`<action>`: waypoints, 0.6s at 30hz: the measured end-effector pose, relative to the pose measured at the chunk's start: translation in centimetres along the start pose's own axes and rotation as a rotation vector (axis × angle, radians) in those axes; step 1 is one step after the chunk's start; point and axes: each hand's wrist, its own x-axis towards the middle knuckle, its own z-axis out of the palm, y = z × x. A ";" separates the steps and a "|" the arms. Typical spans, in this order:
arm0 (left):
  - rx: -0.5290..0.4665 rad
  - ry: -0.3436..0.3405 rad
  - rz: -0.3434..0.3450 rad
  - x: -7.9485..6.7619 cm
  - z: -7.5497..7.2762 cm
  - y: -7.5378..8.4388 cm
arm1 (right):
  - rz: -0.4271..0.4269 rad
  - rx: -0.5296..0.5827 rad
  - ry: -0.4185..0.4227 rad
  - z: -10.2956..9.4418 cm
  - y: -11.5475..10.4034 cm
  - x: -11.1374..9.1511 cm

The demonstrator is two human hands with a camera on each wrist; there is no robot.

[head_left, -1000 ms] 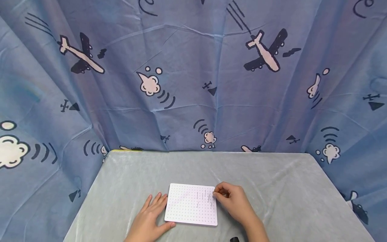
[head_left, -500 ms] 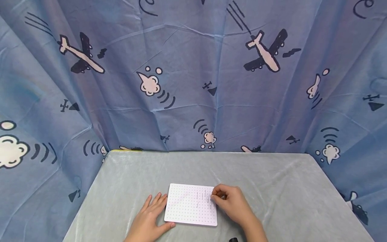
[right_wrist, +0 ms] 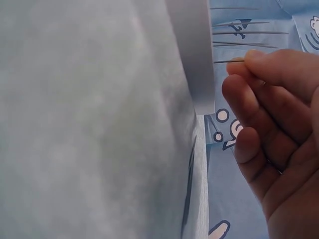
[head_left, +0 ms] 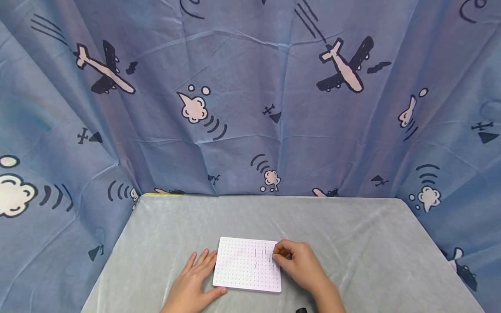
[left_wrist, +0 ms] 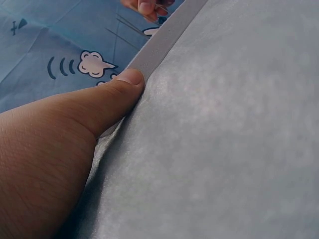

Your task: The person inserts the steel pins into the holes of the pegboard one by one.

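Observation:
A white board (head_left: 238, 271) dotted with rows of small holes lies on the grey cloth. Several thin metal needles (right_wrist: 251, 33) stand up from its right part, slightly tilted. Between thumb and forefinger my right hand (head_left: 299, 263) pinches one more needle (right_wrist: 229, 61) at the board's right side, its lower end meeting the board's surface in the right wrist view; whether it sits in a hole is hidden. My left hand (head_left: 192, 280) lies spread at the board's left side, its thumb (left_wrist: 130, 76) against the near edge and its fingertips touching the left edge.
The grey cloth (head_left: 176, 226) covers the table, and a blue curtain (head_left: 242, 143) printed with planes and clouds hangs behind and at both sides. A small black object (head_left: 301, 310) shows partly at the bottom edge, beside the right forearm.
My right hand has shifted slightly left and downward over the board's right edge, still pinching. The left hand and the board have stayed in place.

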 end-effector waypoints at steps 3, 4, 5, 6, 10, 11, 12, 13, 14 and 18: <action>0.023 0.024 0.017 0.2 0.0 0.0 | -0.006 0.001 -0.001 -0.2 -0.1 0.2; 0.031 0.031 0.022 0.2 0.0 0.0 | -0.007 0.000 -0.001 -0.2 -0.1 0.3; 0.036 0.038 0.028 0.2 0.0 0.0 | -0.007 0.002 -0.003 -0.3 -0.1 0.3; 0.041 0.042 0.033 0.3 -0.1 0.0 | -0.006 0.005 -0.005 -0.3 -0.1 0.3; 0.020 0.030 0.030 0.5 -0.3 0.1 | 0.010 0.020 -0.015 -0.4 0.0 0.4; 0.002 0.018 0.024 0.5 -0.4 0.1 | 0.018 0.025 -0.018 -0.4 0.1 0.4; -0.017 0.005 0.019 0.5 -0.4 0.1 | 0.027 0.032 -0.022 -0.4 0.1 0.4; -0.035 -0.007 0.017 0.5 -0.4 0.1 | 0.037 0.041 -0.026 -0.4 0.2 0.3; -0.047 -0.017 0.015 0.4 -0.4 0.1 | 0.049 0.049 -0.030 -0.4 0.2 0.3; -0.060 -0.036 0.016 0.2 -0.4 0.2 | 0.084 0.089 -0.045 -0.3 0.4 0.1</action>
